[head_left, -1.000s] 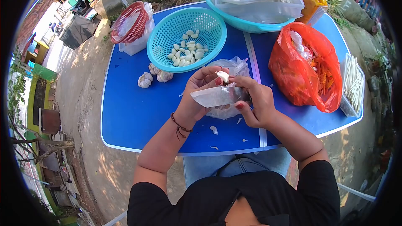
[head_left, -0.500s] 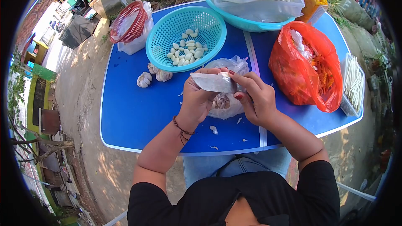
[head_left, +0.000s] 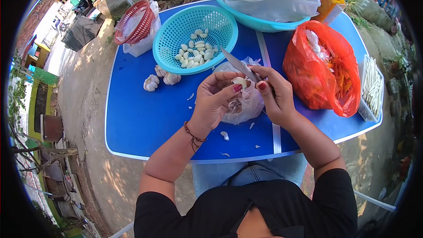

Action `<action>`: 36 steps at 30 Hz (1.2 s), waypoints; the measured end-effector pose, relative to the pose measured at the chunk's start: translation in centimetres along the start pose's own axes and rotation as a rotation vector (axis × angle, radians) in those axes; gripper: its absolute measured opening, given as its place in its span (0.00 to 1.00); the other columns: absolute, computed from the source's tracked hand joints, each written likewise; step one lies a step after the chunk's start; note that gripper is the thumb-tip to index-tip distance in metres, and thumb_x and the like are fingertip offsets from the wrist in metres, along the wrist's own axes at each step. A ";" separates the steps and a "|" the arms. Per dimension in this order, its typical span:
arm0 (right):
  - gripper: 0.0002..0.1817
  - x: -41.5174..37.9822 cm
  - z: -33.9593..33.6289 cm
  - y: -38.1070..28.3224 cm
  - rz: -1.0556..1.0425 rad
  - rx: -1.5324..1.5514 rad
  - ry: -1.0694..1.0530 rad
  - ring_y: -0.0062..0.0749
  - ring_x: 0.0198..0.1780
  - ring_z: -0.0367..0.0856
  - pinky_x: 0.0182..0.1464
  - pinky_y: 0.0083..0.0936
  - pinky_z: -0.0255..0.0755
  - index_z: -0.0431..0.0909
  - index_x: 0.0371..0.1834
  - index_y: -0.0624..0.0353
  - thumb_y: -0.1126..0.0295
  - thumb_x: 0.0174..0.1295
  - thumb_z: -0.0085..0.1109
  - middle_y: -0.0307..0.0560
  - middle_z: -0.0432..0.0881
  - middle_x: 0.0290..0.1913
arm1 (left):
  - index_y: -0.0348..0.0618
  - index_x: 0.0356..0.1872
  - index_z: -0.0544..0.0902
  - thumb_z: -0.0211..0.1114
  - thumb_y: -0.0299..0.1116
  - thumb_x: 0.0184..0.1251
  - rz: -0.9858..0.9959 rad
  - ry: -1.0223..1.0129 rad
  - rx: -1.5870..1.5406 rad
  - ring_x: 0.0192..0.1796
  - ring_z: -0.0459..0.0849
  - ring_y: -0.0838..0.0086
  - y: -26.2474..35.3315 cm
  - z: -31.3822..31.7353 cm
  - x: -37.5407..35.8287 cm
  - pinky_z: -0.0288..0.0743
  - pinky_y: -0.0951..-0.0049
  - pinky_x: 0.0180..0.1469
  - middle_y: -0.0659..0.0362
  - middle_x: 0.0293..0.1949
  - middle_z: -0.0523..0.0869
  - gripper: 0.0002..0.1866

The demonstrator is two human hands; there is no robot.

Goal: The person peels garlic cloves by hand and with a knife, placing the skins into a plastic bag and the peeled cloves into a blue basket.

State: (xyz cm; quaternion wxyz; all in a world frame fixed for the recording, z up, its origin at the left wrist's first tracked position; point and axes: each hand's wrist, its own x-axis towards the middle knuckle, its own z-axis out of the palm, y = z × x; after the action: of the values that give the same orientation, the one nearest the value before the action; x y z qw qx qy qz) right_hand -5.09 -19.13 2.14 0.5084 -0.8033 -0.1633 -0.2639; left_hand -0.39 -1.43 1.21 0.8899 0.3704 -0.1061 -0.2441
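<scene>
A garlic clove [head_left: 239, 82] with a pale, partly bare surface sits pinched between the thumb and fingers of my left hand [head_left: 216, 99]. My right hand [head_left: 276, 93] grips a knife [head_left: 240, 65], its blade pointing up and to the left, with the handle mostly hidden in the fingers. Both hands are close together over a clear plastic bag [head_left: 249, 105] that holds garlic skins. Beyond them stands a turquoise basket [head_left: 161, 46] with several peeled garlic cloves [head_left: 196, 55] in it. Whole garlic bulbs [head_left: 151, 83] lie on the table left of my hands.
On the blue table [head_left: 136, 123] are scraps of garlic skin [head_left: 225, 135]. A red plastic bag [head_left: 304, 79] and a box of white sticks [head_left: 371, 88] stand at the right. A red basket [head_left: 143, 31] is at the back left, a turquoise basin [head_left: 264, 27] with plastic containers behind.
The knife has turned from lying across the clove to pointing up and left in my right hand. My left hand now shows the clove between thumb and fingers.
</scene>
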 end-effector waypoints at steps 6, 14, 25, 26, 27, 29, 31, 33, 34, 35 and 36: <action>0.22 -0.7 0.2 -0.4 -0.115 -0.139 -0.122 0.33 0.25 0.80 0.28 0.26 0.73 0.71 0.59 0.57 0.66 0.62 0.60 0.50 0.83 0.44 | 0.35 0.47 0.76 0.65 0.17 0.58 0.006 -0.060 -0.099 0.53 0.83 0.63 0.3 -0.4 0.2 0.82 0.65 0.55 0.48 0.53 0.80 0.15; 0.22 -0.6 0.3 -0.4 -0.145 -0.205 -0.106 0.35 0.26 0.79 0.26 0.27 0.71 0.73 0.57 0.56 0.67 0.59 0.63 0.47 0.81 0.38 | 0.35 0.46 0.76 0.65 0.18 0.60 0.021 -0.029 -0.072 0.53 0.83 0.62 0.1 -0.8 0.2 0.82 0.65 0.54 0.47 0.52 0.80 0.13; 0.23 -0.6 0.3 -0.4 -0.149 -0.173 -0.094 0.35 0.25 0.78 0.25 0.28 0.70 0.72 0.57 0.55 0.67 0.57 0.64 0.47 0.79 0.34 | 0.40 0.51 0.74 0.63 0.32 0.67 0.049 -0.097 0.055 0.58 0.80 0.67 -0.2 -1.3 0.1 0.79 0.68 0.60 0.51 0.57 0.77 0.15; 0.23 -0.7 0.4 -0.4 -0.145 -0.178 -0.097 0.36 0.25 0.78 0.25 0.28 0.70 0.72 0.57 0.55 0.67 0.57 0.64 0.47 0.79 0.35 | 0.40 0.51 0.74 0.63 0.32 0.67 0.049 -0.102 0.052 0.58 0.80 0.67 -0.1 -1.3 0.1 0.79 0.68 0.60 0.51 0.57 0.77 0.14; 0.23 -0.7 0.4 -0.4 -0.140 -0.182 -0.100 0.36 0.25 0.78 0.25 0.28 0.70 0.72 0.57 0.55 0.67 0.57 0.64 0.47 0.79 0.35 | 0.40 0.51 0.74 0.62 0.32 0.67 0.048 -0.106 0.048 0.58 0.80 0.66 -0.1 -1.3 0.1 0.79 0.68 0.60 0.51 0.57 0.77 0.14; 0.23 -0.7 0.4 -0.5 -0.142 -0.187 -0.098 0.36 0.25 0.79 0.26 0.28 0.70 0.72 0.57 0.54 0.68 0.57 0.64 0.47 0.80 0.35 | 0.40 0.51 0.74 0.62 0.32 0.67 0.052 -0.105 0.052 0.58 0.80 0.66 -0.1 -1.4 0.1 0.79 0.68 0.60 0.51 0.57 0.77 0.14; 0.23 -0.7 0.4 -0.5 -0.138 -0.187 -0.101 0.37 0.25 0.79 0.26 0.29 0.70 0.72 0.57 0.54 0.68 0.57 0.64 0.47 0.80 0.35 | 0.40 0.51 0.74 0.62 0.31 0.67 0.054 -0.108 0.047 0.58 0.80 0.67 -0.1 -1.5 0.1 0.80 0.69 0.59 0.51 0.57 0.78 0.14; 0.23 -0.7 0.4 -0.4 -0.128 -0.180 -0.110 0.38 0.25 0.79 0.25 0.29 0.70 0.73 0.57 0.54 0.69 0.57 0.65 0.47 0.80 0.36 | 0.40 0.52 0.74 0.63 0.30 0.67 0.057 -0.115 0.033 0.57 0.80 0.67 -0.2 -1.5 0.2 0.80 0.69 0.59 0.51 0.57 0.78 0.14; 0.23 -0.7 0.4 -0.5 -0.127 -0.195 -0.107 0.39 0.25 0.79 0.25 0.30 0.70 0.73 0.56 0.54 0.69 0.56 0.65 0.47 0.80 0.35 | 0.38 0.50 0.75 0.63 0.26 0.65 0.052 -0.090 -0.004 0.56 0.81 0.65 -0.2 -1.4 0.2 0.80 0.68 0.58 0.49 0.55 0.79 0.14; 0.22 -0.7 0.4 -0.6 -0.126 -0.210 -0.104 0.39 0.25 0.79 0.25 0.30 0.70 0.74 0.56 0.54 0.69 0.56 0.65 0.47 0.79 0.35 | 0.36 0.49 0.76 0.64 0.22 0.63 0.048 -0.064 -0.042 0.55 0.82 0.63 -0.2 -1.3 0.2 0.81 0.66 0.57 0.48 0.54 0.80 0.14; 0.22 -0.6 0.4 -0.6 -0.125 -0.226 -0.101 0.40 0.25 0.78 0.25 0.30 0.70 0.75 0.55 0.55 0.70 0.56 0.65 0.47 0.79 0.35 | 0.33 0.47 0.77 0.65 0.18 0.60 0.044 -0.039 -0.080 0.54 0.83 0.62 -0.1 -1.1 0.2 0.82 0.65 0.56 0.46 0.53 0.81 0.14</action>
State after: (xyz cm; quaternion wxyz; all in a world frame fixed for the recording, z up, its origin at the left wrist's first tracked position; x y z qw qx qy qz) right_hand -5.84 -18.52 2.12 0.3885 -0.8558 -0.2078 -0.2711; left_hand 0.13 -0.92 0.30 0.9069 0.3274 -0.1219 -0.2356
